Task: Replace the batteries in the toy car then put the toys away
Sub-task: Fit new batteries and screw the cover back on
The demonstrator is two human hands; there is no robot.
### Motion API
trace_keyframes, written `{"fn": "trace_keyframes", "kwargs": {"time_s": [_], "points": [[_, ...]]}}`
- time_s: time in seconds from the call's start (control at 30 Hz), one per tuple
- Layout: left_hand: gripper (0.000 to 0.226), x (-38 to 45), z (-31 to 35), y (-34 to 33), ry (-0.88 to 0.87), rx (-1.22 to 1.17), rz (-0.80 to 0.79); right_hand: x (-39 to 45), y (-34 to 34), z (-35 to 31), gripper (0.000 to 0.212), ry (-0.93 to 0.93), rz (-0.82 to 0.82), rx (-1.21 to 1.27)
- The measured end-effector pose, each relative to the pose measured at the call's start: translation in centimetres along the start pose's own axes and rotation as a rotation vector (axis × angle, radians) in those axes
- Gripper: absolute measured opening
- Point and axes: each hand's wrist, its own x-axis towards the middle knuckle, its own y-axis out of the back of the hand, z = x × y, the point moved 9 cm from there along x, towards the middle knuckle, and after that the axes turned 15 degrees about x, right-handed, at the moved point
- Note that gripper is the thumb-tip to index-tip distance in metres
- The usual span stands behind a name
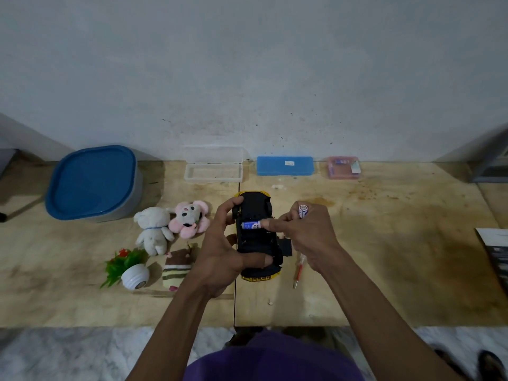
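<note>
one camera on the person's head, looking forward and down, close above both hands, the wooden surface (384,257) fills the middle, a pale wall (247,64) behind it, the floor (68,353) along the bottom edge

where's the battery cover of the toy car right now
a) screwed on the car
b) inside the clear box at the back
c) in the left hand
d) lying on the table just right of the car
d: the black battery cover lies on the table beside the right of the upturned toy car, whose open bay shows a battery under the right hand.
</note>
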Motion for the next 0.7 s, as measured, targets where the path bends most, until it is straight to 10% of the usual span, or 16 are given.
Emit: {"fn": "trace_keyframes", "kwargs": {"time_s": [0.7], "points": [[0.114,-0.1,-2.6,1.3,0.094,0.008,0.001,-1.4,-0.9,0.1,0.021,-0.159,-0.165,0.01]]}}
